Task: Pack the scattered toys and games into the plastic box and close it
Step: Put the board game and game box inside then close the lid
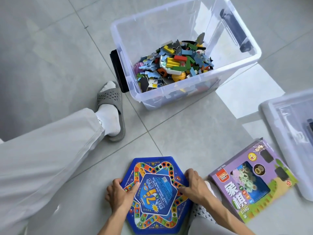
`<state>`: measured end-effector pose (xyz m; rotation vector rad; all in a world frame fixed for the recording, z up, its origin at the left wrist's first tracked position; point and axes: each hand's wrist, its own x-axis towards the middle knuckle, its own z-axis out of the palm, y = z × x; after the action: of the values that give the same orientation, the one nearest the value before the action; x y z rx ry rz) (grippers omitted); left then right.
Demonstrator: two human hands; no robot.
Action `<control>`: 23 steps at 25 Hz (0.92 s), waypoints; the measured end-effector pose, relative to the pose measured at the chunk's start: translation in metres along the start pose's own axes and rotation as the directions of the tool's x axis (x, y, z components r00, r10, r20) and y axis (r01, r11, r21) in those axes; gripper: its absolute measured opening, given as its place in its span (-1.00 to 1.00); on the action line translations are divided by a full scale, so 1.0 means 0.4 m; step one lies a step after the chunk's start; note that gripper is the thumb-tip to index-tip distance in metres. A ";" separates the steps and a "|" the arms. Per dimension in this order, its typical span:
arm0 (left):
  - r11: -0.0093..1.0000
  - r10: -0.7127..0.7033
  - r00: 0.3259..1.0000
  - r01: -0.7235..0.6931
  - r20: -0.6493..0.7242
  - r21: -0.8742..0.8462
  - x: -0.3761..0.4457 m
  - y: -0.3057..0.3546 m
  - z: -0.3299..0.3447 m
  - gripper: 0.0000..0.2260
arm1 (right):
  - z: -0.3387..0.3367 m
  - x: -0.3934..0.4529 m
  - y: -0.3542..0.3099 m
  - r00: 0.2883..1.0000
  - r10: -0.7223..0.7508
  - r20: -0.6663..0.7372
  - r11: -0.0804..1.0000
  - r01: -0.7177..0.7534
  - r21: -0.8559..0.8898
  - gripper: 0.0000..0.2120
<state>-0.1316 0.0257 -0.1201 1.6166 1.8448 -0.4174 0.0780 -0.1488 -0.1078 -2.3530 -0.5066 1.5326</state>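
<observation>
A blue hexagonal game board [155,194] with a coloured star track is at the bottom centre, just above the floor. My left hand [119,195] grips its left edge, thumb on top. My right hand [194,185] grips its right edge, thumb on the face. A purple chess game box [252,180] lies flat on the floor to the right. The clear plastic box [169,92] stands open ahead, holding several puzzle pieces, blocks and small toys [174,63] in its bottom.
The clear lid [288,133] lies on the floor at the right edge, beside the purple box. My left leg in pale trousers and a grey slipper [110,107] stretches out left of the plastic box. The floor is grey tile.
</observation>
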 end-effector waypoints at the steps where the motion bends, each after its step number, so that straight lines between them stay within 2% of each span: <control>1: 1.000 -0.003 1.000 0.003 -0.003 -0.008 0.000 0.002 -0.003 -0.38 | 0.003 -0.002 0.001 1.000 0.003 0.009 0.999 -0.004 0.038 -0.60; 4: 0.998 -0.030 0.999 0.029 -0.011 -0.055 -0.002 0.002 -0.004 -0.38 | 0.001 -0.003 0.005 1.000 0.005 0.008 0.993 -0.006 0.119 -0.57; 7: 0.992 -0.025 0.999 0.022 -0.023 -0.127 0.018 0.037 -0.014 -0.43 | -0.010 0.024 0.009 0.999 0.032 0.011 0.988 -0.034 0.152 -0.62; 11: 0.985 0.162 0.987 -0.161 0.003 -0.060 0.097 0.171 -0.050 -0.47 | 0.001 0.048 0.020 0.995 0.079 -0.054 0.968 -0.063 0.242 -0.72; 15: 0.958 0.284 0.959 -0.284 -0.007 -0.031 0.137 0.246 -0.061 -0.43 | 0.035 0.038 0.020 0.967 0.030 -0.252 0.978 0.023 0.205 -0.81; 17: 0.975 0.209 0.974 -0.214 -0.082 -0.057 0.108 0.222 -0.054 -0.33 | 0.031 0.044 0.009 0.948 -0.031 -0.315 0.982 0.088 0.168 -0.81; 19: 0.994 0.034 0.990 -0.048 -0.136 -0.102 0.060 0.190 -0.043 -0.26 | 0.033 0.046 -0.005 0.931 -0.058 -0.359 0.984 0.114 0.135 -0.80; 21: 0.990 -0.075 0.992 0.062 -0.099 -0.125 0.032 0.160 -0.024 -0.25 | 0.038 0.048 -0.014 0.927 -0.018 -0.374 0.983 0.085 0.163 -0.81; 23: 0.955 -0.157 0.987 0.144 -0.028 -0.258 0.043 0.160 -0.028 -0.37 | 0.030 0.056 -0.019 0.916 0.012 -0.401 0.979 0.071 0.193 -0.84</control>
<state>-0.0734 0.0581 -0.1118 1.3289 1.9756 -0.1965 0.0744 -0.1315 -0.1276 -2.3899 -0.2691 0.9890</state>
